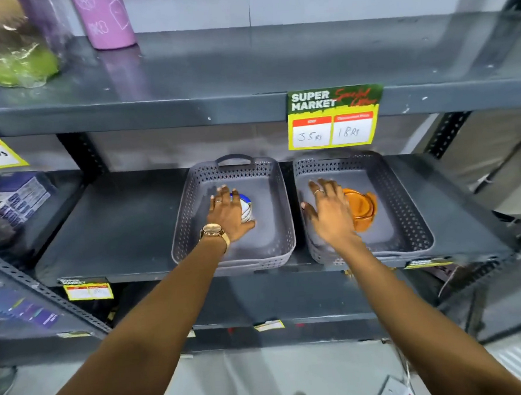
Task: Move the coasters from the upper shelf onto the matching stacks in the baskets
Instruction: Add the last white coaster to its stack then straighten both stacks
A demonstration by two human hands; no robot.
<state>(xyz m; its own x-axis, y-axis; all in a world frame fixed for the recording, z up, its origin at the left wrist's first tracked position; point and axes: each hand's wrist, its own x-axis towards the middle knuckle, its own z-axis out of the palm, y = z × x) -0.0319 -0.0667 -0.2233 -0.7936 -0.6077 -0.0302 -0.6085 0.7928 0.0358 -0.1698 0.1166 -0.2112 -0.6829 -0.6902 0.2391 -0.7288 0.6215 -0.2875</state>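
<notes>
Head view looks down on a dark grey metal shelving unit, where two grey perforated plastic baskets sit side by side on the middle shelf (pixel 126 224). Left hand (pixel 228 213), wearing a gold wristwatch (pixel 214 232) and a ring, lies palm-down over the stack of blue-and-white round coasters (pixel 246 209) inside the left basket (pixel 185 232); its fingers are spread flat on top of the stack rather than curled, so its grip is apart and not clamped. Right hand (pixel 330 211), also ringed, rests with fingers splayed against the left side of the stack of orange round coasters (pixel 362 208) in the right basket (pixel 406 206), its grip likewise apart. The orange stack is slightly fanned, with edges offset. On the upper shelf (pixel 275 65), a pink cylindrical bottle (pixel 105 20) and a green wrapped item (pixel 16 62) stand at the left. A yellow-and-green supermarket price tag (pixel 333 118) hangs from the upper shelf's front edge above the right basket.
</notes>
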